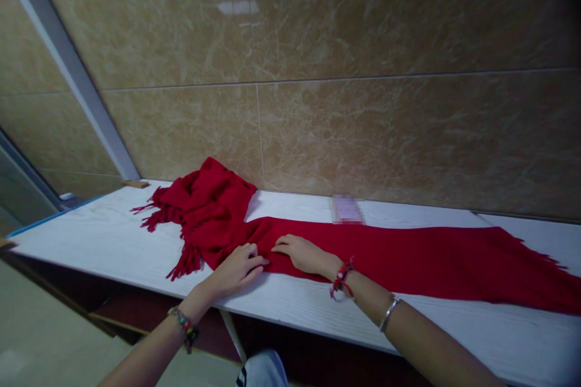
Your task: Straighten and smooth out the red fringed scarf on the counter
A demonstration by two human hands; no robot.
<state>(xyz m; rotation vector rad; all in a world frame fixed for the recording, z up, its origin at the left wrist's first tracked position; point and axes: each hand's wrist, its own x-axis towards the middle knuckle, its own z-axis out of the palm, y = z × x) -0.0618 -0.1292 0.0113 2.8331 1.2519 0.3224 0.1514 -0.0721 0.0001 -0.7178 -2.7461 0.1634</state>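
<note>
A red fringed scarf (399, 257) lies along the white table, flat and smooth on the right, with its fringed edge at the far right. Its left part is bunched in a loose heap, tassels pointing left and toward the front. My left hand (240, 269) rests at the front edge of the cloth beside the heap, fingers bent and pressed to the fabric; whether it pinches any cloth is unclear. Just right of it, my right hand (302, 254) lies on the flat part with its fingers curled down onto the fabric, its fingertips partly hidden.
The white table (91, 242) runs along a tan tiled wall (363, 133). A small blurred pinkish item (347, 210) lies behind the scarf near the wall. Open brown shelving (136, 311) shows below the tabletop, and my clothed knee (265, 369) is at the bottom.
</note>
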